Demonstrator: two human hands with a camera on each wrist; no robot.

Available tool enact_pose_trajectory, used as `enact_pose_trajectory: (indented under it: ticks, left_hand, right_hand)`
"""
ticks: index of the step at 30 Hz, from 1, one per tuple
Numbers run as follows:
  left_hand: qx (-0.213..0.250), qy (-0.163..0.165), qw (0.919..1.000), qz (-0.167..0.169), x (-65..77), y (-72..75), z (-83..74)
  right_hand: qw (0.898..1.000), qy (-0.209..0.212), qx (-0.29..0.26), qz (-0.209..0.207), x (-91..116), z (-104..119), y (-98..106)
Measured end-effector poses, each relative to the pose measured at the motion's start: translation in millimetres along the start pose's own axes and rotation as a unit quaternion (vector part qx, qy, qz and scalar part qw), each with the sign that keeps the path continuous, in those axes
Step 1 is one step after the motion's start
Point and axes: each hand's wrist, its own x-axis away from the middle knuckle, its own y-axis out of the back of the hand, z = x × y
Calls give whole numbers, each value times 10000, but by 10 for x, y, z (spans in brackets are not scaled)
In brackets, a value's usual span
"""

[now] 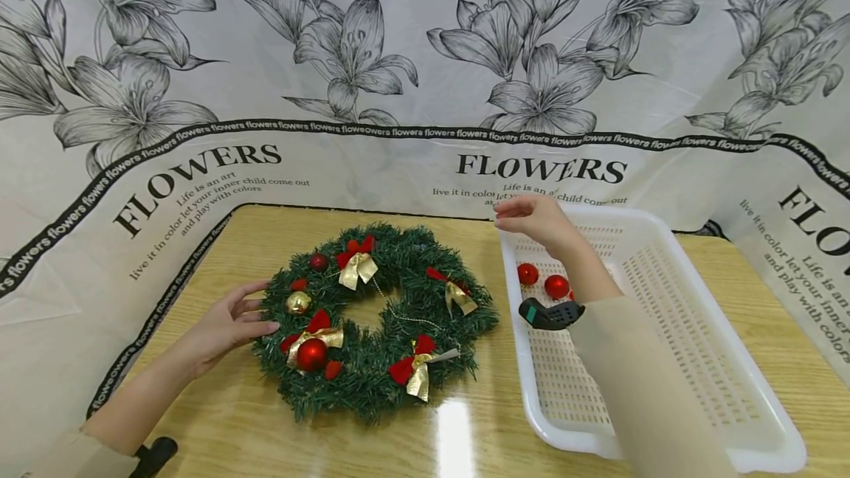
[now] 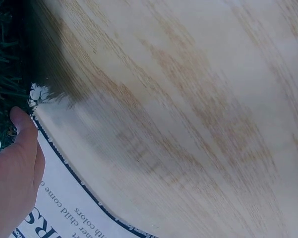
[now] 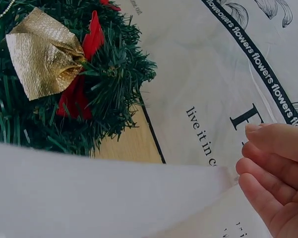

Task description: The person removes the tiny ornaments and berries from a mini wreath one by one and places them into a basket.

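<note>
My left grip (image 1: 229, 327) touches the left edge of the round green tinsel wreath (image 1: 412, 290), which lies flat on the pale wooden surface (image 1: 232, 426) to that grip's right. Being a ring, the wreath has no long axis; my left side is nearer to it than my right grip (image 1: 534, 220). The left thumb and fingers are apart; the right ones, loosely bent with nothing between them, are raised over the far left corner of the white perforated plastic basket (image 1: 704, 323), whose long side runs away from me. From there the shiny red balls (image 1: 556, 287) lie lower and toward me. I count one wreath bearing four red-and-gold ribbon bows (image 1: 357, 265) and three glossy baubles (image 1: 311, 354): bright red, dark red and gold. In the one basket, two balls show whole, a third partly behind my right forearm (image 1: 591, 268).
</note>
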Motion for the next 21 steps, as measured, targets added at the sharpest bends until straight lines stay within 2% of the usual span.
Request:
enact_pose_trajectory:
  ticks: [21]
  left_hand:
    - [-41,5,10000,31,-4,3,-22]
  right_hand:
    - [9982,193,-323,477,-235,279,-457]
